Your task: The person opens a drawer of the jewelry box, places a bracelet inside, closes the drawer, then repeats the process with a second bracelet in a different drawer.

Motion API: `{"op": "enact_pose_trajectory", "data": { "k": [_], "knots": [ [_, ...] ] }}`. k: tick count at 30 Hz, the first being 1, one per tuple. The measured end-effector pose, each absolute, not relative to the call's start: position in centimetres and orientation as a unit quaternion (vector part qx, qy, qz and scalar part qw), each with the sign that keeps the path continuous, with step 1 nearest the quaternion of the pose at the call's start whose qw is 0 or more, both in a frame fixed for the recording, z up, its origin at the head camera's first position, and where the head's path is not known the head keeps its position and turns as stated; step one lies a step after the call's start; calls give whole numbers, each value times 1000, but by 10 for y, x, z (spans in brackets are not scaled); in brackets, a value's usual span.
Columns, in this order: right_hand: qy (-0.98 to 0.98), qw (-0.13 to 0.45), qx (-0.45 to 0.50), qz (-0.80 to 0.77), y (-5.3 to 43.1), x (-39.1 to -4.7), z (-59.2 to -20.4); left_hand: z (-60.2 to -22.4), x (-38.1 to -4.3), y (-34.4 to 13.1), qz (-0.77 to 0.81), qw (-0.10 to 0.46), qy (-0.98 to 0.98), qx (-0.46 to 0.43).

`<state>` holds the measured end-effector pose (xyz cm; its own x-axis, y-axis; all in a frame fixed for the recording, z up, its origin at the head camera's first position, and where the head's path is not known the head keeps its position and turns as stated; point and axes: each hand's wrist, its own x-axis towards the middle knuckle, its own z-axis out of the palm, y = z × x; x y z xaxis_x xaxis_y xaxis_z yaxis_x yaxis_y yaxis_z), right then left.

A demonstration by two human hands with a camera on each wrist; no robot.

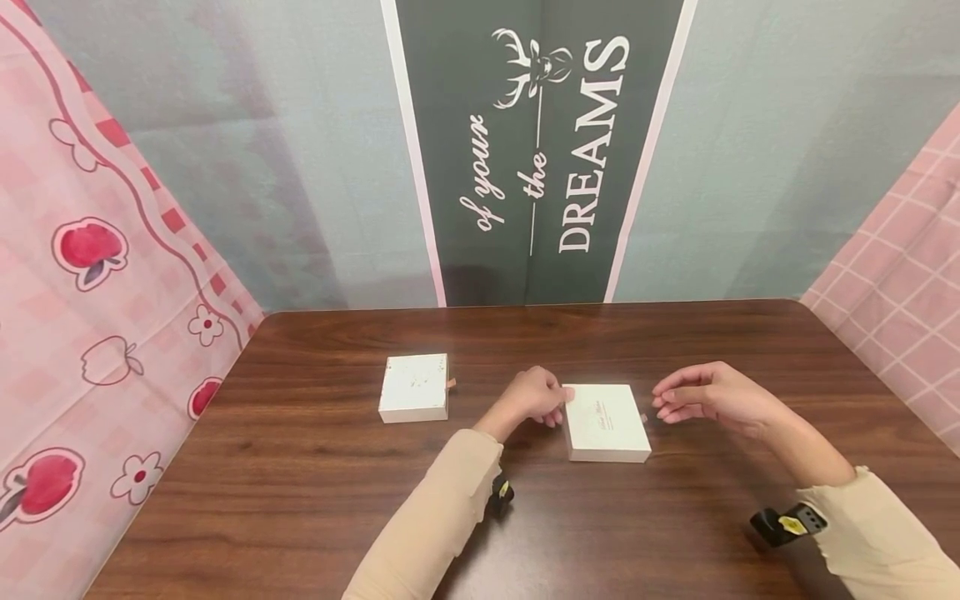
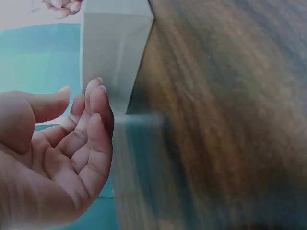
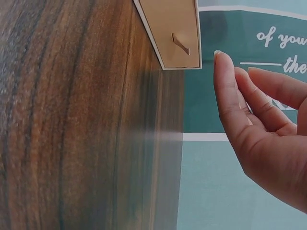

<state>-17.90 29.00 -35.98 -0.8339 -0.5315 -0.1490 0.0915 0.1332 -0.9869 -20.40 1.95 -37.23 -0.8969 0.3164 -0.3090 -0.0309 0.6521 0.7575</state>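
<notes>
A white drawer box [image 1: 606, 425] with small lettering on its lid lies flat on the table. My left hand [image 1: 534, 395] is at its far left corner, one digit overlapping the corner in the head view. In the left wrist view the loosely bent fingers of the left hand [image 2: 72, 158] reach the pale side wall of the box [image 2: 115, 43]. To the right of the box hovers my right hand [image 1: 720, 398], fingers loosely bent, holding nothing. A short ribbon pull [image 3: 181, 44] sticks out from the box's tan end, apart from the right fingertips.
Another white box [image 1: 414, 388], speckled and with a pinkish ribbon tab [image 1: 452, 383], lies farther left on the brown wooden table [image 1: 315, 500]. Behind the table hangs a grey-green printed cloth [image 1: 525, 275]; pink cloths [image 1: 150, 275] hang at both sides.
</notes>
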Motion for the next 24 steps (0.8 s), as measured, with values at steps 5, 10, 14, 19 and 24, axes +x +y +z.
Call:
{"op": "enact_pose_trajectory", "data": {
  "k": [5, 10, 14, 19, 24],
  "knots": [
    [708, 246, -158, -643, 289, -179, -360, -365, -205, 12, 420, 212, 877, 97],
    [709, 244, -162, -641, 288, -179, -360, -357, -207, 2, 425, 203, 875, 108],
    [713, 239, -166, -638, 288, -179, -359, -350, -209, -12, 437, 199, 870, 108],
    [716, 236, -170, -635, 287, -178, -359, -345, -213, -31, 455, 196, 862, 109],
    [724, 234, -170, -626, 287, -176, -358, -344, -215, -50, 459, 190, 861, 113]
  ]
}}
